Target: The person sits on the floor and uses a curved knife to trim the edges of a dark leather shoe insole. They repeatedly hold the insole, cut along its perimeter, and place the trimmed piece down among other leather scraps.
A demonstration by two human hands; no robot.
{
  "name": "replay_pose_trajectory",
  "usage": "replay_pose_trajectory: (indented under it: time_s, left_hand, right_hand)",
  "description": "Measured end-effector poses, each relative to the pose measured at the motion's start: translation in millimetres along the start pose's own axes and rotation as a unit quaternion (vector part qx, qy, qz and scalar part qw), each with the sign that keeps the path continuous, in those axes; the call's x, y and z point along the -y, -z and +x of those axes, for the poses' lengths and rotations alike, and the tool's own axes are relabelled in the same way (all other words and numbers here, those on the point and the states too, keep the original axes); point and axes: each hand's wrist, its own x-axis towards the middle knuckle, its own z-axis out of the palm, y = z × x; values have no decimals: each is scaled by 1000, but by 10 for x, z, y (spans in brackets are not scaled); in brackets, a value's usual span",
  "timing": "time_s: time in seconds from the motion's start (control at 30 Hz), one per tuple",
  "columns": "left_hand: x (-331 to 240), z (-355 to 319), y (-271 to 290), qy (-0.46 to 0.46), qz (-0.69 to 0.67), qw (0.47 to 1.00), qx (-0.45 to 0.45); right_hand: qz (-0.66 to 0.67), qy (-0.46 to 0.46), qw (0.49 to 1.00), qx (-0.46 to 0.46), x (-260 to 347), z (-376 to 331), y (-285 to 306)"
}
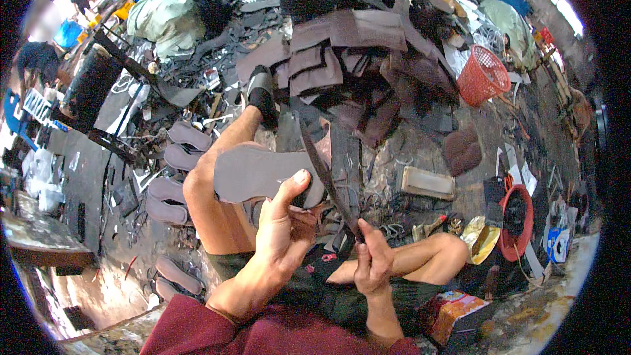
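A heap of dark brown sheets [348, 52] fills the floor ahead of the seated person, the biggest thing in view, with black offcuts scattered all around it. To its right stands a red mesh basket [483, 74], and lower right a round red tub [516, 220] sits near a small blue-and-white box [557, 244]. By the right knee lies an orange printed carton [453, 312], rectangular, its lettering too small to tell. A flat pale block [427, 183] rests on the floor between the legs and the tub. Along the left leg lie several cut grey soles [177, 177], paired and near one another.

The grey sole [259, 172] in hand is held up above the lap, just in front of the left knee. The left hand [282, 230] pinches its near edge, thumb raised on top and fingers curled beneath. It looks light, bendy and matte, so probably not slippery; a grip at the edge near the heel seems enough, though it may flop if held at one end. The right hand [371, 260] is closed around the lower end of a long dark strip [325, 171], which rises slanting across the sole and appears thin and limp.
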Motion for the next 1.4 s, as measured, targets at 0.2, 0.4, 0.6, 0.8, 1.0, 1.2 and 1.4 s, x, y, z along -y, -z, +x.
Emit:
replay_pose_trajectory:
  time_s: [0.2,0.4,0.6,0.8,1.0,1.2,1.4]
  left_hand:
    - [95,-332,392,73,-22,997,-2]
    - [275,-605,793,82,42,996,19]
    - [298,-673,909,82,228,970,24]
    - [138,-666,938,108,169,977,69]
    - [145,-672,1240,156,274,940,126]
    - [-264,-459,1619,63,472,850,223]
    - [-502,-171,1191,7,169,985,-31]
  right_hand:
    - [-32,-9,993,113,279,50,396]
    - [-25,-49,964,259,365,1,586]
    - [56,-53,978,191,191,-145,-102]
    - [25,-54,983,174,211,121,-588]
    - [24,-43,978,203,154,507,-761]
    - [215,-69,951,211,152,486,-692]
    - [279,-168,910,256,316,65,-558]
